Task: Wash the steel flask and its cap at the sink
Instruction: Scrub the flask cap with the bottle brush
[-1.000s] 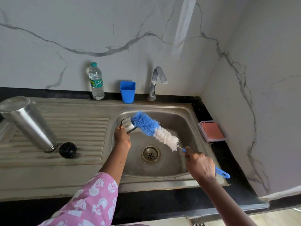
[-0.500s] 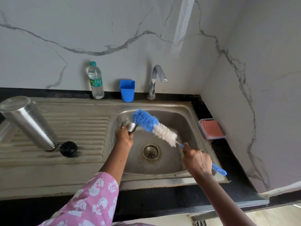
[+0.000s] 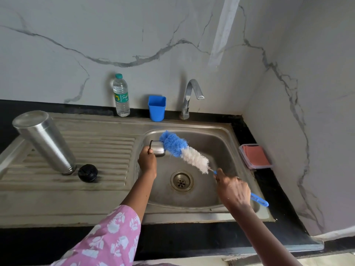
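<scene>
Steel cap (image 3: 158,148): up-left of drain (image 3: 181,181), left hand (image 3: 147,163) fingers curled round it. Brush (image 3: 184,151): right hand (image 3: 233,189) fingers wrapped round the handle, long axis slanting up-left, blue tip against cap's right side. Flask (image 3: 46,141): inverted, well left of drain.

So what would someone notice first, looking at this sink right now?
The blue-and-white bottle brush, held over the sink basin by the right hand, its blue tip against the steel cap that the left hand grips. Next, the tall steel flask standing neck-down on the drainboard at left, a black stopper beside it.
</scene>
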